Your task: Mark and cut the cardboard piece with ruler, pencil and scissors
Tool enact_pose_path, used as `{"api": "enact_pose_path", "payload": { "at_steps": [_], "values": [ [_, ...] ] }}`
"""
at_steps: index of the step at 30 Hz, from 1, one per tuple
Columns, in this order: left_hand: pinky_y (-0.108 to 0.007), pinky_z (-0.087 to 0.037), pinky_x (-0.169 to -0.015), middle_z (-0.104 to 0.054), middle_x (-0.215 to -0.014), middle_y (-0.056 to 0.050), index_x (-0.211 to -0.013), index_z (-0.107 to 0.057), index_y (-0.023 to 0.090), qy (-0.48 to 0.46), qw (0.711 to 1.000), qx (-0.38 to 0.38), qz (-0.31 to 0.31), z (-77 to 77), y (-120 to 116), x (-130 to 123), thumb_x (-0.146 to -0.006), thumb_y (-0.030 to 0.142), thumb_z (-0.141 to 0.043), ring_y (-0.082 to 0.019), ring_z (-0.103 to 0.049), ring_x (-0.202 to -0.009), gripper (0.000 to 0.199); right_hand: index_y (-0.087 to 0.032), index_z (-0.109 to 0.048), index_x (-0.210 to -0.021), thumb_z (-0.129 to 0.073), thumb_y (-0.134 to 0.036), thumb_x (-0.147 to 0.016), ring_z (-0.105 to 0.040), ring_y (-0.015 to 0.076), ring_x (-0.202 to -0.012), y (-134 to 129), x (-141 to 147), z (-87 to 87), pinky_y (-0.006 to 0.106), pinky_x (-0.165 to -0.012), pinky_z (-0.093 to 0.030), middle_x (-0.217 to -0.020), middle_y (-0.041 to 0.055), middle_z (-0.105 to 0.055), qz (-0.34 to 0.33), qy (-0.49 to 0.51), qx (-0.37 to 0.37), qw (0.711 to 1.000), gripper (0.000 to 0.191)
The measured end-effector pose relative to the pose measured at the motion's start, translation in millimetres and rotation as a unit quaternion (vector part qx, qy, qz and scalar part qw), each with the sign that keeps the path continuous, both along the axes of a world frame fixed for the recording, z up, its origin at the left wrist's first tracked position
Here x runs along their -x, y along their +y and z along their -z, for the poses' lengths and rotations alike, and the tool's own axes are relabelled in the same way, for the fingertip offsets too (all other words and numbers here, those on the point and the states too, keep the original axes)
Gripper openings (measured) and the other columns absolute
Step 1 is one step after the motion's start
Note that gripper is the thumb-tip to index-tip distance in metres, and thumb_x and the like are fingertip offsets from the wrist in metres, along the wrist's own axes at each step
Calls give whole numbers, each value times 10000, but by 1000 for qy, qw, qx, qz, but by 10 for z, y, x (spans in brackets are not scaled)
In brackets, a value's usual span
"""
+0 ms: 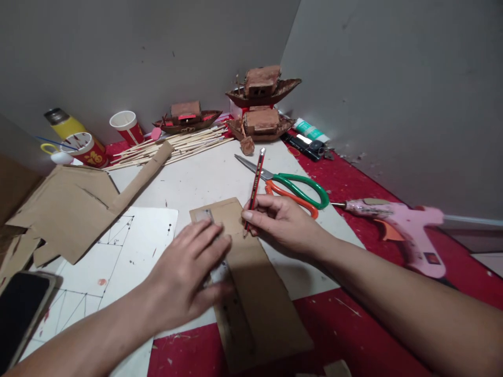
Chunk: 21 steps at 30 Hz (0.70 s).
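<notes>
My left hand [192, 262] lies over a clear ruler [231, 303], fingers stretched out and slightly blurred. Under the ruler is a long strip of brown cardboard [271, 303], set at a slant. In my right hand [279, 222] a red and black pencil [256, 183] is pinched between thumb and fingers, its point down at the cardboard beside the ruler. Part of the ruler is hidden under my left hand. Just beyond my right hand lie scissors [302, 186] with green and orange handles.
A pink glue gun [412, 225] lies at right. Model boats [263, 86] and wooden sticks [184, 144] are at the back. Cut cardboard [78, 204], a drawn paper plan [129, 262] and a phone [23, 309] occupy the left, with cups [126, 125] and a yellow bottle [68, 123] behind.
</notes>
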State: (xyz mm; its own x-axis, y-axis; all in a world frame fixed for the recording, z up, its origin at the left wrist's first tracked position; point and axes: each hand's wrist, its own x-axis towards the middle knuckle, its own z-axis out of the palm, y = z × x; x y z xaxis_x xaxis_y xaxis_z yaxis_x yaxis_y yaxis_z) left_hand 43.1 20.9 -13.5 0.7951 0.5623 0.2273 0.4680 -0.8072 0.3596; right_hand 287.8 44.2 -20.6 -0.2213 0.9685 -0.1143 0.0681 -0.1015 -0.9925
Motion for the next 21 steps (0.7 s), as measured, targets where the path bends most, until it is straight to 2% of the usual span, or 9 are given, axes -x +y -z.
{"api": "enact_pose_path", "payload": {
  "at_steps": [2, 4, 7, 9, 11, 12, 14, 17, 21],
  "values": [
    [-607, -363, -1122, -487, -1496, -191, -1420, -450, 119, 46, 999, 6, 28, -38, -106, -56, -910, 436, -611, -370, -354, -1433, 622, -183, -620, -758, -733, -431, -778, -560, 118, -568, 2, -1, -10, 247, -544, -463, -651, -2, -626, 0, -2, 0, 1000, 272],
    [-616, -393, -1094, -541, -1447, -201, -1375, -505, 89, 81, 996, -21, 40, -76, -175, -94, -903, 462, -615, -391, -438, -1376, 612, -182, -622, -755, -733, -431, -779, -560, 118, -569, 3, 0, -14, 249, -548, -465, -651, 0, -629, -2, -2, 1, 1000, 273],
    [-600, -456, -1029, -645, -1303, -228, -1262, -596, 43, 91, 992, -89, 20, -150, -203, -103, -931, 451, -574, -398, -579, -1231, 526, -185, -620, -753, -728, -428, -784, -560, 118, -566, 0, 6, -1, 251, -550, -466, -650, 0, -629, -1, 3, 1, 1000, 267],
    [-555, -526, -921, -738, -1038, -194, -1057, -683, 71, 94, 990, -107, -5, -213, -174, -80, -949, 417, -545, -352, -688, -993, 388, -188, -618, -755, -718, -426, -792, -566, 120, -569, -3, 9, 17, 255, -553, -468, -655, 0, -629, 3, 4, 1, 1000, 260],
    [-483, -565, -734, -705, -748, -109, -850, -684, 136, 101, 989, -105, -42, -270, -105, -44, -957, 396, -523, -283, -679, -718, 324, -191, -613, -757, -708, -422, -798, -572, 122, -573, -4, 10, 33, 259, -557, -470, -660, 1, -633, 2, 2, 0, 1000, 254],
    [-446, -552, -651, -668, -676, -78, -811, -670, 159, 103, 987, -103, -67, -291, -55, -23, -960, 392, -512, -261, -648, -639, 318, -191, -612, -759, -703, -418, -801, -572, 122, -572, -4, 10, 38, 260, -558, -471, -661, 1, -635, 2, 2, 0, 1000, 248],
    [-405, -519, -581, -669, -702, -73, -889, -667, 169, 99, 981, -104, -128, -308, 74, 20, -957, 407, -500, -261, -639, -640, 298, -192, -617, -771, -701, -408, -798, -567, 121, -567, -2, 9, 43, 263, -555, -469, -663, 2, -636, 0, 1, 0, 1000, 233],
    [-407, -525, -644, -711, -922, -121, -1098, -628, 157, 94, 968, -83, -218, -278, 295, 73, -907, 483, -560, -306, -670, -836, 384, -191, -627, -781, -700, -395, -794, -560, 120, -565, 2, 11, 38, 262, -546, -463, -664, 2, -629, 8, -1, 3, 1000, 217],
    [-373, -506, -635, -677, -903, -95, -1052, -628, 172, 108, 967, -8, -233, -210, 509, 74, -840, 538, -642, -274, -653, -803, 424, -187, -623, -775, -697, -387, -802, -564, 121, -576, 8, 18, 40, 258, -550, -468, -668, 5, -636, 12, 4, -3, 1000, 214]
  ]
}}
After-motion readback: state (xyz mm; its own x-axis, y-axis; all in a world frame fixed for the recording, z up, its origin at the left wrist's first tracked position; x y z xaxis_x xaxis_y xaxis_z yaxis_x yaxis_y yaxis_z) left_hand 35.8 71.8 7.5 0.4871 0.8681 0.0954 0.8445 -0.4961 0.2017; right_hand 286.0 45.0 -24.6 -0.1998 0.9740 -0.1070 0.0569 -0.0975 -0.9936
